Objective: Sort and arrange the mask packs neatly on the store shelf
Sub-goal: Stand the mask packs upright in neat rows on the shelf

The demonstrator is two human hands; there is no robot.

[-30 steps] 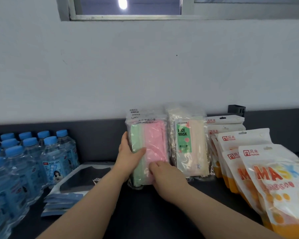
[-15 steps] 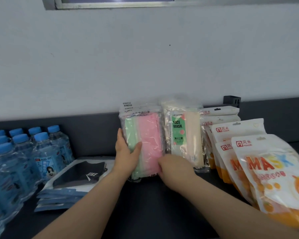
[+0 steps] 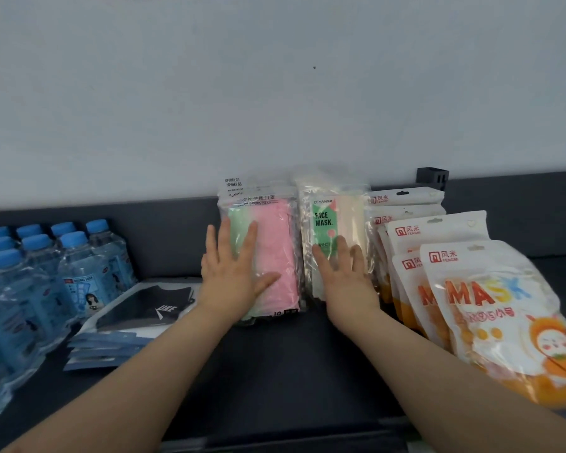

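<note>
A pale wall (image 3: pixel 275 93) fills the upper half of the view, and a dark shelf (image 3: pixel 275 371) with a low back rail runs below it. At the far left stands a block of blue-capped water bottles (image 3: pixel 30 282). On the right, a row of white-and-orange MASK pouches (image 3: pixel 490 308) stands overlapping, leaning back toward the wall. In the middle, a clear pink-and-green mask pack (image 3: pixel 278 243) stands upright against the rail, just beside a FACE MASK pack (image 3: pixel 327 220) of beige masks with a green label, which touches the orange row. Between the bottles and the pink-and-green pack, a black mask pack (image 3: pixel 144 308) lies flat on a stack of blue packets (image 3: pixel 105 348). The left hand (image 3: pixel 232 273) presses flat on the front of the pink-and-green pack, fingers straight and spread, gripping nothing. The right hand (image 3: pixel 347 276) lies the same way on the FACE MASK pack. A small black bracket (image 3: pixel 432 179) sits on the rail behind the pouches.
</note>
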